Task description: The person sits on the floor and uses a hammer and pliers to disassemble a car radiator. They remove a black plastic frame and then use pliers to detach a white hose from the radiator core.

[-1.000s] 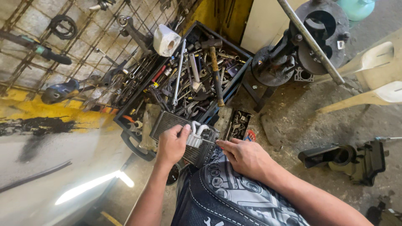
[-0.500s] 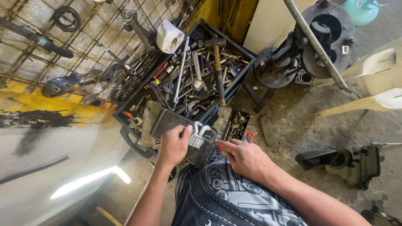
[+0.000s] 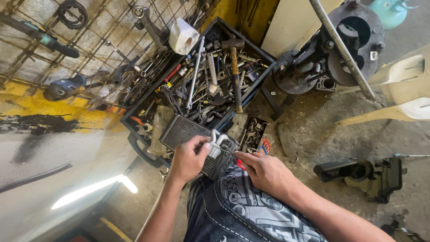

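Left hand [image 3: 187, 160] grips white pipe stubs [image 3: 216, 142] on finned heater core [image 3: 192, 136] resting on lap. Right hand [image 3: 264, 172] pinches red-handled tool [image 3: 240, 165] at core's near corner. Best kept steady, fins unbent. Beyond hands: tray of wrenches, hammer [image 3: 234, 71]. Right: oily concrete floor [image 3: 313, 134], black housing [image 3: 363, 175].

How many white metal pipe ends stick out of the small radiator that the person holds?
2. Both pipe ends stand side by side at the near edge of the radiator, just right of the left hand. Its fingers may hide more.
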